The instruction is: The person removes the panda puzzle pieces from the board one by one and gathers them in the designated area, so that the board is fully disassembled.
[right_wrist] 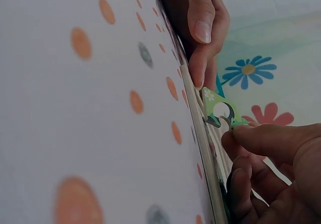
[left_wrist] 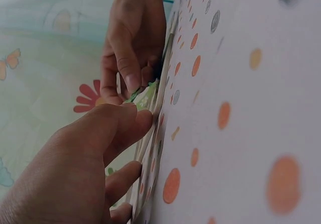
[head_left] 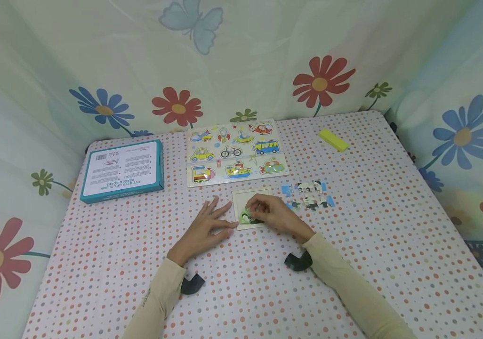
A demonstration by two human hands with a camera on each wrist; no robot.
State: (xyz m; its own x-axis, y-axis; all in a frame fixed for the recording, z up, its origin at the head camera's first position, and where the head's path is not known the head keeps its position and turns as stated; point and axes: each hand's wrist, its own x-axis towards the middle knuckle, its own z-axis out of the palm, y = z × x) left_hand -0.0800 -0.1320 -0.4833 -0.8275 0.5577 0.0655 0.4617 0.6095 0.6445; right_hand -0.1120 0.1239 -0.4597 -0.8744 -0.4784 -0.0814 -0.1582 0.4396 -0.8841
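A small wooden puzzle tray (head_left: pixel 236 208) lies on the dotted tabletop, with green pieces along its near side. My right hand (head_left: pixel 272 213) is over the tray. Between thumb and forefinger it pinches a green jigsaw piece (right_wrist: pixel 210 101), which stands tilted up from the tray in the right wrist view. My left hand (head_left: pixel 207 227) rests at the tray's left edge with fingers spread, its fingertips right at the rim. Loose panda jigsaw pieces (head_left: pixel 309 194) lie in a cluster to the tray's right.
Behind the tray lies a vehicle peg puzzle board (head_left: pixel 241 149). A teal-edged box (head_left: pixel 123 170) sits at the back left, and a yellow block (head_left: pixel 333 140) at the back right. Flowered curtains (head_left: pixel 241 61) enclose the table's back and sides.
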